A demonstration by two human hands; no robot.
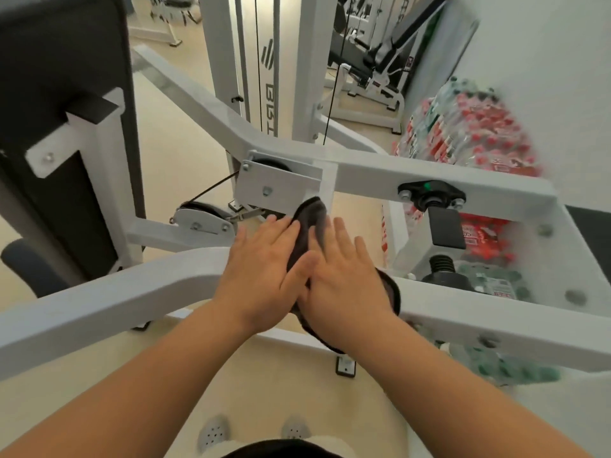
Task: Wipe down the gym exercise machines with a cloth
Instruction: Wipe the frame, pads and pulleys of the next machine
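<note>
Cloth [310, 219], dark, lies at frame centre draped over the machine's white bar [115, 302], pressed beneath left hand [264, 269] and right hand [344, 279] side by side, each grip flat with fingers straight, clamping nothing; the bar's long axis runs lower left to right edge.

The white machine upright [275, 77] carries sideways letters, seemingly "BRI", partly hidden.
</note>
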